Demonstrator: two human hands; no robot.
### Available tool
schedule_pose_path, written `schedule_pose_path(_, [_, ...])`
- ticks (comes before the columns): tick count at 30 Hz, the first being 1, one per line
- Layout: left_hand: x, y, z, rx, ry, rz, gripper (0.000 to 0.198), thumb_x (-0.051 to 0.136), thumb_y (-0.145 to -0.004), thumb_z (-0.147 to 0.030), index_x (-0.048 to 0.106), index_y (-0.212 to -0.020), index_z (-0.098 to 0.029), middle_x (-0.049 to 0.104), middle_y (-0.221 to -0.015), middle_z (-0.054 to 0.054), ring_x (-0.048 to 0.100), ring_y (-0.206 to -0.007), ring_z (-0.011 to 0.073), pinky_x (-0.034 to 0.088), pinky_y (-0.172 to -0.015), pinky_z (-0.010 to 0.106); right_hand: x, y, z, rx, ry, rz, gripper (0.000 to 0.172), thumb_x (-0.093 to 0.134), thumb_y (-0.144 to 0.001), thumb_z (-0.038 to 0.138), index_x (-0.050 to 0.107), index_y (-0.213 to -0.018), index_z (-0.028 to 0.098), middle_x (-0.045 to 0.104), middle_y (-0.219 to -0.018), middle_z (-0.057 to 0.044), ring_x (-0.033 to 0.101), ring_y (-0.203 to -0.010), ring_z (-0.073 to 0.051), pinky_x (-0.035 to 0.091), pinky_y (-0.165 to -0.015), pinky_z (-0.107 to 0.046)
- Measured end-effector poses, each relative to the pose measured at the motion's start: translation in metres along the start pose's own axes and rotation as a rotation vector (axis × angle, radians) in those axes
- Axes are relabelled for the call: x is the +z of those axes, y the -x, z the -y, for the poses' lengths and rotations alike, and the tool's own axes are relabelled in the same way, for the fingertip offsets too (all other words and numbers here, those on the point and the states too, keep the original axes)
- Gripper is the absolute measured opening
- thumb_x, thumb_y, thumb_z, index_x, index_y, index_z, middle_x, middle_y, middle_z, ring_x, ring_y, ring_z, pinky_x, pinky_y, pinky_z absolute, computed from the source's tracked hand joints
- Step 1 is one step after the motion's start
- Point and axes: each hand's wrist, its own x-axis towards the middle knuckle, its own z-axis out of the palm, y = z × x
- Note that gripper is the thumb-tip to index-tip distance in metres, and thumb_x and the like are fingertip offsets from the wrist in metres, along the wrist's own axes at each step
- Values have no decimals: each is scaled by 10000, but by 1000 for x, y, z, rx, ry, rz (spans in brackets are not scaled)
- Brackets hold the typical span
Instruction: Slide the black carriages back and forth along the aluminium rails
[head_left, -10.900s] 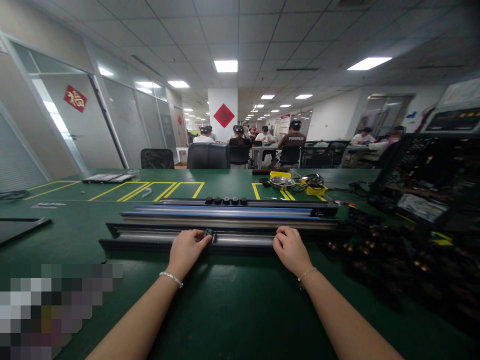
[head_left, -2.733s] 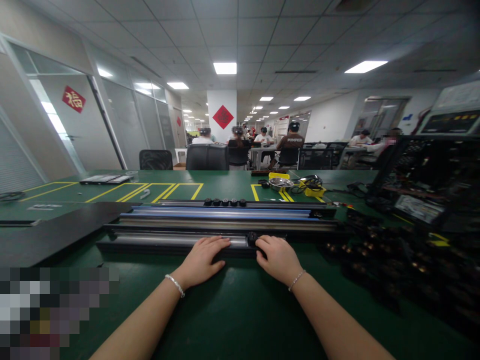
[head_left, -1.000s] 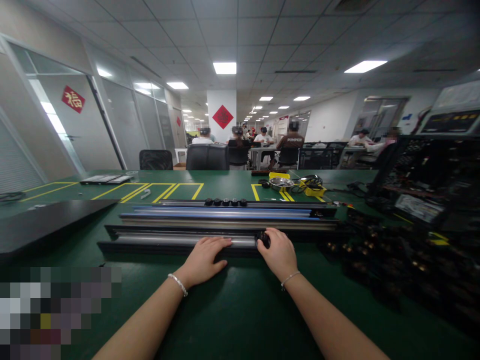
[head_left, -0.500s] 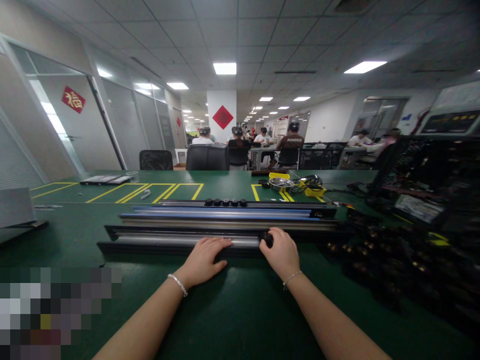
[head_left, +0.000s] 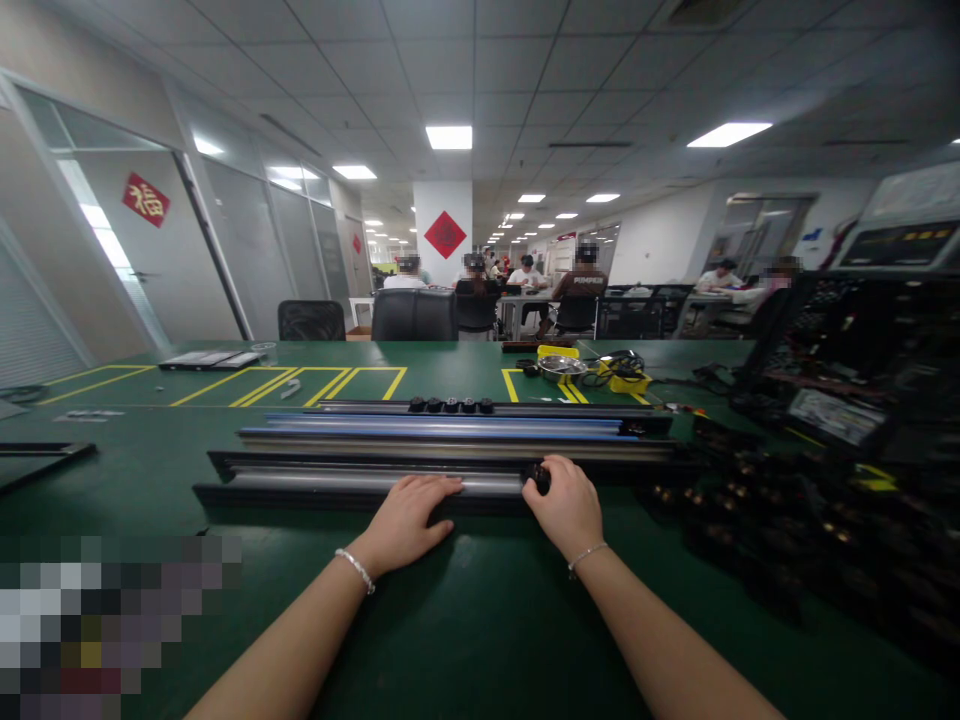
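A long black and silver metal rail (head_left: 315,482) lies crosswise on the green table in front of me. My left hand (head_left: 411,518) rests on its near side, fingers stretched out and the thumb apart, lying on the table side. Toward the rail's right part, my right hand (head_left: 568,502) pinches a small black round part (head_left: 537,478) between thumb and fingers, at the rail's channel. My fingers cover some of that part. Behind lie more parallel rails, one of them a blue-edged rail (head_left: 450,427). Several black round pieces (head_left: 451,405) sit in a row on the farthest rail.
On the right lies a dark pile of black parts (head_left: 772,510), beside a dark equipment rack (head_left: 840,340). A metal bowl (head_left: 562,368) and a yellow object with cables (head_left: 624,375) stand farther back. A black frame (head_left: 45,460) lies at the left edge. People sit beyond the chairs.
My right hand has shifted very slightly right with the black round part. At the far left, the grey panel has gone from above the black frame. My left hand stays put.
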Motion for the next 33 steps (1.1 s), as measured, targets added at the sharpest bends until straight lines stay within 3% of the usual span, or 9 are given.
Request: schedule_pose_path(33, [2,0,2,-3,-12,2,512,568,-741,-291,423,-1232,-322,506,-1281,-32,443,-1160,169,263,-1000,362,-5,-3,-7,77,44,-4,233,468,-724,299,563,-883,158,593,-940,-78,504,-904,-197,375,-793,-286])
